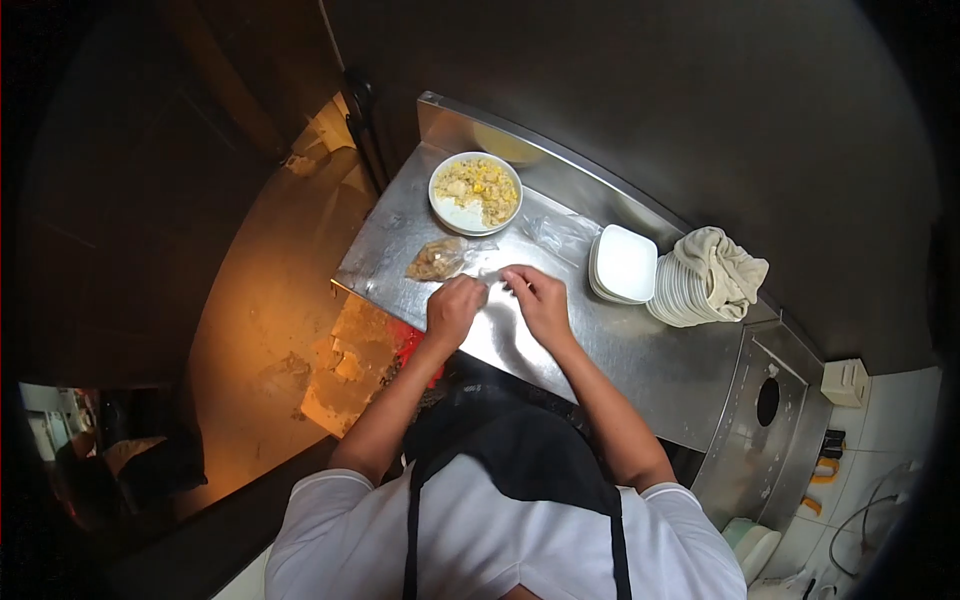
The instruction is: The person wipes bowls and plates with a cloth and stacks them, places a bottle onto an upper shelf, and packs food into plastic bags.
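Both of my hands are over the steel counter [630, 375], close together. My left hand [457, 308] is closed, its fingers curled on the open end of a clear plastic bag [437, 259] with brownish food inside. My right hand [537, 300] has thumb and fingers pressed together near the same end of the bag; what they pinch is too small to make out. Beyond the bag stands a white bowl [475, 194] with yellow and pale chopped food, part of its white inside bare.
Square white dishes [626, 265] are stacked on the counter, right of another clear plastic bag [560, 237]. Beside them stand stacked plates [682, 292] with a crumpled cloth [722, 270]. A steel basin [740, 460] with a dark round hole is at the right.
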The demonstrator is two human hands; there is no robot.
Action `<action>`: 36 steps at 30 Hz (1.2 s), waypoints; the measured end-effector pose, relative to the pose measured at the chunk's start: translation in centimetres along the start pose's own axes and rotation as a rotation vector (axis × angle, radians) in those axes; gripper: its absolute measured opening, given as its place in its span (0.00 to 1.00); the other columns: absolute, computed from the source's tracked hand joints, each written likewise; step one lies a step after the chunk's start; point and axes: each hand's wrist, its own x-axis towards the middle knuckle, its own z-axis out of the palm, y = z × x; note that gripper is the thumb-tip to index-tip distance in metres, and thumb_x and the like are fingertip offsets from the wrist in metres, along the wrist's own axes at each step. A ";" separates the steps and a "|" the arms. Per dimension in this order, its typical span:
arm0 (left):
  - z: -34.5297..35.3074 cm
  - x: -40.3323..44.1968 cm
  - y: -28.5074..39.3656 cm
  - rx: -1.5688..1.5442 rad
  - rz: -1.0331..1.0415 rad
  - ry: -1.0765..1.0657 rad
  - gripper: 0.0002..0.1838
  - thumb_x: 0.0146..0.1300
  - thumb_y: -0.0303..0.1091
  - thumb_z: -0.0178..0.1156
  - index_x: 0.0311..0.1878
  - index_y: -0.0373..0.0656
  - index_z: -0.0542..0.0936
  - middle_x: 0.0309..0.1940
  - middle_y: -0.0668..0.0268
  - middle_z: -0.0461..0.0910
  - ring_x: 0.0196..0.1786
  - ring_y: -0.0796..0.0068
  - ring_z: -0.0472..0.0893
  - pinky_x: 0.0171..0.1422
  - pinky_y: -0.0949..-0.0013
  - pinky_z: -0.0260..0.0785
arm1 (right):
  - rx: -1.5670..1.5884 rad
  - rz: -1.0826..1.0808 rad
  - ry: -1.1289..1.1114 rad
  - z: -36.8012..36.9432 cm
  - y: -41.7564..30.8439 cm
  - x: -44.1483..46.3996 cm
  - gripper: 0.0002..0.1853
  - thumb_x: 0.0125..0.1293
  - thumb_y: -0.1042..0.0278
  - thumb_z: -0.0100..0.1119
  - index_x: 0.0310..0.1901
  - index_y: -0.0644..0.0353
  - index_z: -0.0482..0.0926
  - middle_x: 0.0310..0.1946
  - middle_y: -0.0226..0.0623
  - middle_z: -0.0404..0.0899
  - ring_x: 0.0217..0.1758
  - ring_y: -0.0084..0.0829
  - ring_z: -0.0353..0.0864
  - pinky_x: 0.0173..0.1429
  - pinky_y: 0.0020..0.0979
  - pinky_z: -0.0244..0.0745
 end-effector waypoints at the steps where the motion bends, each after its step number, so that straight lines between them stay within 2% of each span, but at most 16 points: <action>1: 0.0 0.0 -0.4 0.014 -0.059 0.083 0.07 0.69 0.31 0.60 0.45 0.39 0.81 0.40 0.56 0.79 0.41 0.53 0.81 0.42 0.55 0.74 | -0.350 -0.114 0.017 -1.0 0.8 1.5 0.12 0.67 0.64 0.67 0.45 0.63 0.87 0.39 0.47 0.87 0.38 0.43 0.87 0.46 0.37 0.81; 3: -0.2 0.2 0.1 -0.102 -0.302 0.208 0.17 0.70 0.30 0.60 0.60 0.39 0.79 0.58 0.54 0.77 0.49 0.54 0.82 0.52 0.57 0.75 | -1.087 -0.334 0.020 -3.3 5.3 4.5 0.18 0.63 0.66 0.66 0.51 0.68 0.82 0.46 0.52 0.85 0.59 0.50 0.80 0.62 0.45 0.74; 6: -2.0 0.5 0.9 -0.110 -0.300 0.326 0.20 0.69 0.28 0.60 0.63 0.36 0.77 0.62 0.54 0.74 0.54 0.54 0.81 0.58 0.56 0.73 | -1.583 -0.415 -0.017 -6.5 11.4 7.3 0.16 0.63 0.68 0.64 0.48 0.70 0.81 0.42 0.51 0.85 0.60 0.53 0.77 0.63 0.45 0.72; 9: -3.0 0.4 2.4 -0.002 -0.033 0.393 0.18 0.66 0.25 0.61 0.58 0.33 0.77 0.57 0.54 0.78 0.56 0.53 0.80 0.61 0.57 0.72 | -1.405 -0.273 -0.338 -7.5 11.4 8.4 0.10 0.67 0.69 0.61 0.44 0.67 0.80 0.40 0.48 0.85 0.56 0.50 0.81 0.59 0.42 0.75; 11: -2.6 0.0 2.9 -0.070 0.026 0.368 0.15 0.67 0.25 0.61 0.56 0.33 0.78 0.53 0.56 0.80 0.57 0.56 0.80 0.62 0.58 0.72 | -0.849 -0.011 -0.138 -6.5 7.0 7.6 0.08 0.70 0.69 0.60 0.42 0.65 0.79 0.38 0.43 0.84 0.50 0.42 0.82 0.55 0.38 0.76; 13: -1.0 0.2 3.5 -0.476 -0.270 0.195 0.16 0.69 0.27 0.62 0.58 0.33 0.77 0.54 0.57 0.80 0.58 0.60 0.80 0.63 0.58 0.72 | -0.227 0.124 -0.012 -6.6 6.3 6.2 0.07 0.75 0.65 0.56 0.41 0.59 0.79 0.32 0.35 0.81 0.39 0.29 0.82 0.49 0.32 0.77; 16: 2.3 2.0 3.4 -1.154 -0.648 -0.047 0.19 0.75 0.35 0.59 0.64 0.38 0.74 0.57 0.62 0.80 0.59 0.68 0.79 0.61 0.62 0.75 | 0.423 0.315 -0.017 -7.4 1.8 1.6 0.09 0.77 0.63 0.55 0.42 0.60 0.78 0.33 0.30 0.80 0.42 0.23 0.81 0.50 0.29 0.77; 18: 2.1 3.9 4.8 -1.794 -0.982 -0.298 0.20 0.76 0.37 0.57 0.67 0.40 0.73 0.58 0.64 0.79 0.60 0.69 0.79 0.59 0.64 0.76 | 0.469 0.339 -0.020 -7.9 0.6 -1.4 0.09 0.78 0.63 0.54 0.42 0.60 0.77 0.35 0.29 0.81 0.41 0.23 0.83 0.50 0.29 0.79; 19: 2.3 3.7 5.3 -1.755 -0.910 -0.297 0.16 0.76 0.38 0.58 0.61 0.43 0.78 0.54 0.65 0.83 0.55 0.74 0.82 0.59 0.66 0.76 | 0.493 0.350 -0.015 -8.3 0.4 -2.5 0.10 0.78 0.63 0.53 0.42 0.60 0.77 0.36 0.29 0.81 0.41 0.24 0.83 0.50 0.28 0.79; 22: 3.8 4.0 5.1 -1.449 -0.636 -0.419 0.15 0.77 0.39 0.57 0.56 0.39 0.80 0.48 0.66 0.84 0.50 0.75 0.83 0.57 0.65 0.78 | 0.504 0.377 0.012 -10.3 1.1 -5.3 0.10 0.79 0.63 0.53 0.41 0.60 0.76 0.35 0.31 0.81 0.37 0.27 0.85 0.49 0.30 0.82; 23: 3.7 4.2 6.1 -1.501 -0.677 -0.363 0.10 0.74 0.35 0.61 0.48 0.39 0.83 0.42 0.67 0.85 0.44 0.78 0.84 0.55 0.69 0.78 | 0.509 0.381 0.059 -11.0 1.9 -6.1 0.10 0.79 0.64 0.52 0.39 0.59 0.75 0.35 0.33 0.81 0.35 0.29 0.87 0.48 0.32 0.83; 26: 4.2 4.2 7.9 -1.462 -0.736 -0.381 0.06 0.71 0.30 0.64 0.47 0.39 0.83 0.41 0.67 0.85 0.43 0.78 0.84 0.51 0.72 0.78 | 0.446 0.463 0.140 -12.2 3.9 -8.1 0.11 0.79 0.63 0.53 0.44 0.63 0.78 0.38 0.36 0.84 0.38 0.31 0.87 0.49 0.33 0.82; 29: 4.6 3.7 10.5 -1.208 -0.626 -0.300 0.06 0.69 0.28 0.65 0.44 0.35 0.85 0.36 0.66 0.86 0.37 0.81 0.83 0.46 0.76 0.77 | -0.151 0.257 0.520 -11.3 4.1 -9.3 0.15 0.77 0.60 0.56 0.50 0.65 0.80 0.42 0.39 0.86 0.40 0.33 0.88 0.49 0.34 0.81; 33: 4.3 2.9 13.1 -1.044 -0.437 -0.326 0.07 0.69 0.28 0.65 0.43 0.34 0.86 0.33 0.65 0.86 0.35 0.82 0.82 0.42 0.77 0.75 | -0.256 -0.016 0.305 -10.2 -1.1 -9.7 0.17 0.76 0.58 0.59 0.53 0.66 0.81 0.41 0.39 0.87 0.40 0.33 0.87 0.47 0.33 0.80; 34: 4.6 2.5 13.4 -1.074 -0.386 -0.330 0.06 0.69 0.29 0.65 0.42 0.35 0.85 0.31 0.68 0.84 0.35 0.83 0.81 0.41 0.77 0.73 | -0.249 -0.011 0.191 -10.2 -1.6 -10.0 0.16 0.75 0.59 0.59 0.51 0.66 0.82 0.40 0.38 0.87 0.39 0.32 0.87 0.46 0.31 0.80; 36: 3.9 2.2 14.2 -0.982 -0.314 -0.192 0.07 0.71 0.31 0.62 0.40 0.37 0.82 0.31 0.70 0.82 0.35 0.83 0.79 0.43 0.76 0.72 | 0.127 0.282 0.197 -10.6 1.5 -10.5 0.15 0.75 0.60 0.59 0.48 0.66 0.83 0.38 0.38 0.87 0.37 0.29 0.86 0.44 0.29 0.80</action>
